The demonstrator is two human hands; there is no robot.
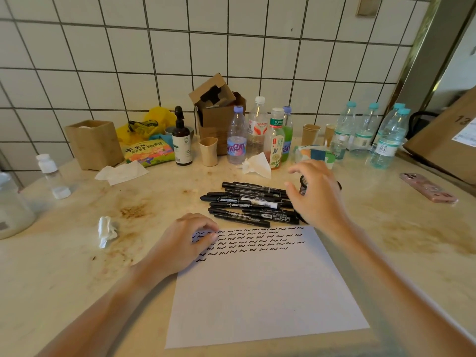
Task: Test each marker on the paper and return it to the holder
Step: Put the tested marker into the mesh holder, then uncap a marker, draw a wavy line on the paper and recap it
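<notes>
Fingers [292, 188] of the right hand [318, 197] are spread and loosely curled, holding nothing, above the right end of the pile of black markers [248, 204] on the worktop [64, 266]; the dark holder [304, 184] is mostly hidden behind that hand. Fingers of the left hand [180, 243] are curled and pressed on the upper left corner of the paper [260, 287], just below the pile. One marker is best pinched from the pile's near edge and lifted clear, while the sheet is kept pinned so that the next squiggle can be drawn beside the last, in the lowest row.
</notes>
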